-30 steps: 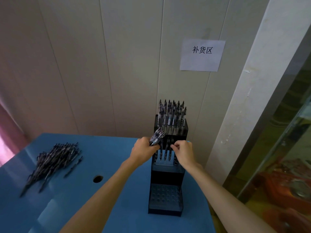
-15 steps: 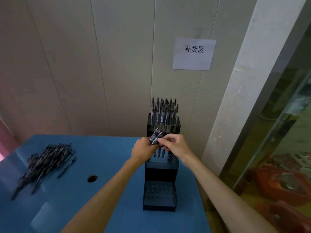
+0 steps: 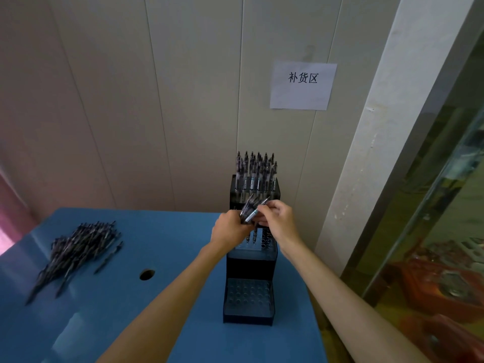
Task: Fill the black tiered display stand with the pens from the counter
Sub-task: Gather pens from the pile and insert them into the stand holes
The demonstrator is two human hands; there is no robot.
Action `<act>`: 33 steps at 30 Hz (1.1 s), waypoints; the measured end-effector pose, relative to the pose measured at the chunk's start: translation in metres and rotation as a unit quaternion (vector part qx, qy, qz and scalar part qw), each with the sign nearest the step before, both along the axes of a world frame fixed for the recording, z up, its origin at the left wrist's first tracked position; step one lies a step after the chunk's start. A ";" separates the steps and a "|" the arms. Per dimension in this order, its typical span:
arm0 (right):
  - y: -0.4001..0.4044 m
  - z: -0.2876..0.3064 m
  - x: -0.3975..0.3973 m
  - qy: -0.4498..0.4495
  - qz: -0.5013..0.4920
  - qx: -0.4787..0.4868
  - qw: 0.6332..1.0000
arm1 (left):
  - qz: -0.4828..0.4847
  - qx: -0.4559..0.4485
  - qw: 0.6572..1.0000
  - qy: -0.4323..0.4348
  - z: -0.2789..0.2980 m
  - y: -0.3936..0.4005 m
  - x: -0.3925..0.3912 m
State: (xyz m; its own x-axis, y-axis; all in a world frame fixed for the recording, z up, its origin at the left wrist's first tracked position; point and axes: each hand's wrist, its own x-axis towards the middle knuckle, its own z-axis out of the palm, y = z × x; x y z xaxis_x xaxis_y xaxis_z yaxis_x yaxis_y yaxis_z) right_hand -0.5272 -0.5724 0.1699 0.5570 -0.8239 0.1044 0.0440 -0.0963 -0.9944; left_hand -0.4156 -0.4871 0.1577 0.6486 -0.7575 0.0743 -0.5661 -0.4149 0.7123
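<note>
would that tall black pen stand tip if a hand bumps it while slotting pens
Probably somewhat. The black tiered display stand is tall and narrow, with its top tier packed while the bottom tier sits empty, so it likely rides top-heavy. Its back seems near the wall, which may limit backward tipping.

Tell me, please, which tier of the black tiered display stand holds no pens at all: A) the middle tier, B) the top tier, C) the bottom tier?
C: the bottom tier of the black tiered display stand shows only bare holes, while pens stand in the tiers above.

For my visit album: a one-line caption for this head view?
Left hand holds a pen bundle while right hand draws one for the black tiered display stand.
</note>
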 end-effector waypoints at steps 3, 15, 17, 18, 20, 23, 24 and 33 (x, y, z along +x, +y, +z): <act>0.004 0.004 0.001 -0.029 -0.022 0.021 0.999 | -0.010 0.000 1.000 0.002 0.001 0.002 0.002; -0.035 -0.014 -0.017 0.116 -0.130 -0.263 0.949 | 0.006 0.003 1.000 0.020 -0.011 0.022 0.022; -0.034 -0.016 -0.014 0.131 -0.120 -0.281 0.943 | -0.002 -0.002 1.000 0.020 -0.010 0.022 0.022; -0.034 -0.017 -0.012 0.136 -0.117 -0.287 0.941 | -0.005 -0.005 1.000 0.020 -0.010 0.022 0.022; -0.031 -0.016 -0.008 0.145 -0.117 -0.297 0.936 | -0.010 -0.008 1.000 0.018 -0.009 0.021 0.023; -0.031 -0.020 -0.003 0.159 -0.113 -0.305 0.932 | -0.015 -0.008 1.000 0.018 -0.009 0.021 0.025; -0.032 -0.022 -0.002 0.163 -0.109 -0.305 0.932 | -0.016 -0.008 1.000 0.018 -0.010 0.021 0.026; -0.041 -0.042 0.012 0.225 -0.092 -0.297 0.923 | -0.021 -0.016 0.999 0.027 -0.014 0.022 0.032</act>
State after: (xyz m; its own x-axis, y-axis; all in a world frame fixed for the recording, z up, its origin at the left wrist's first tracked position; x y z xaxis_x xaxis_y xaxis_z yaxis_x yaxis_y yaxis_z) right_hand -0.5153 -0.6133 0.1280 0.5113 -0.7799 0.3610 -0.4317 -0.5963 -0.6769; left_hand -0.3839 -0.4652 0.1442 0.6200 -0.7820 0.0639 -0.5427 -0.3686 0.7547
